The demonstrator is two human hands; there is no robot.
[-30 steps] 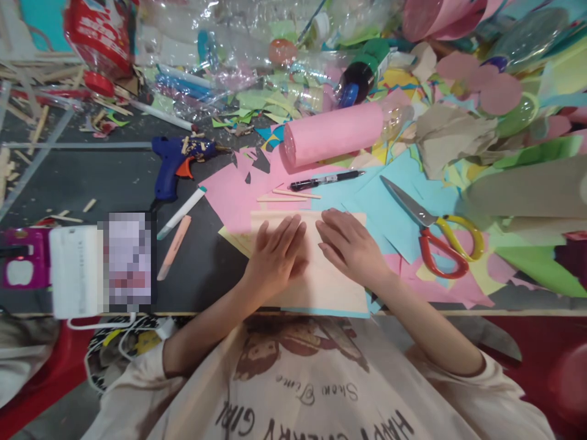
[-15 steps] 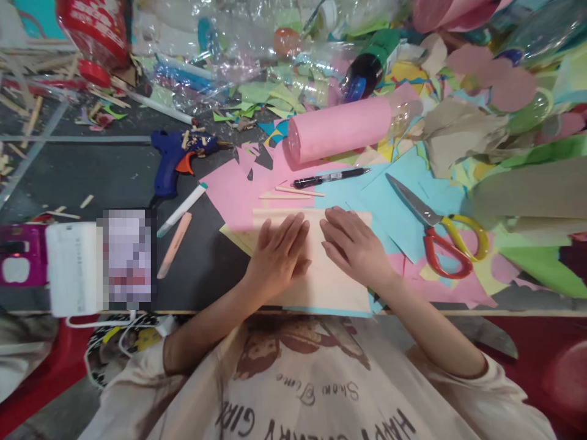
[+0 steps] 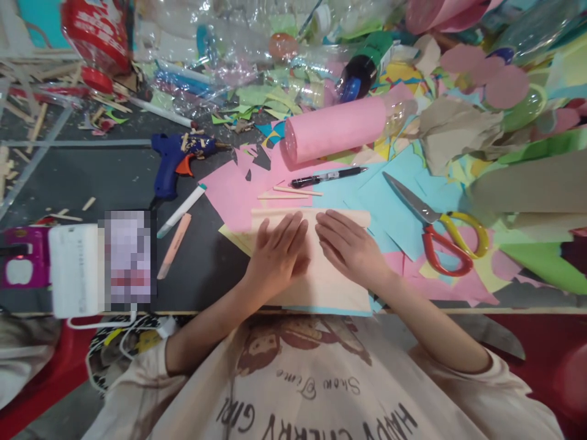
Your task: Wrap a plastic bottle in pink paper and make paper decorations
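A pale peach sheet of paper (image 3: 328, 287) lies at the table's front edge, its far edge curled into a narrow roll. My left hand (image 3: 279, 247) rests flat on the sheet's left half, fingers stretched toward the curled edge. On the right half my right hand (image 3: 351, 247) lies with its fingers out, the tips close to the roll. Neither hand grips anything. Beyond the sheet are thin wooden sticks (image 3: 291, 194) and a black pen (image 3: 328, 176). Scissors (image 3: 435, 223) with red and yellow handles lie to the right of my right hand.
A blue glue gun (image 3: 169, 162), a white marker (image 3: 183, 209) and a peach marker (image 3: 174, 245) lie to the left. A pink-wrapped bottle (image 3: 339, 128) stretches across the back, before plastic bottles and paper scraps. A phone (image 3: 129, 256) lies beside a white box (image 3: 76, 269).
My right hand has shifted slightly left on the peach paper, toward my left hand. My left hand stays nearly where it was. The view has moved a little.
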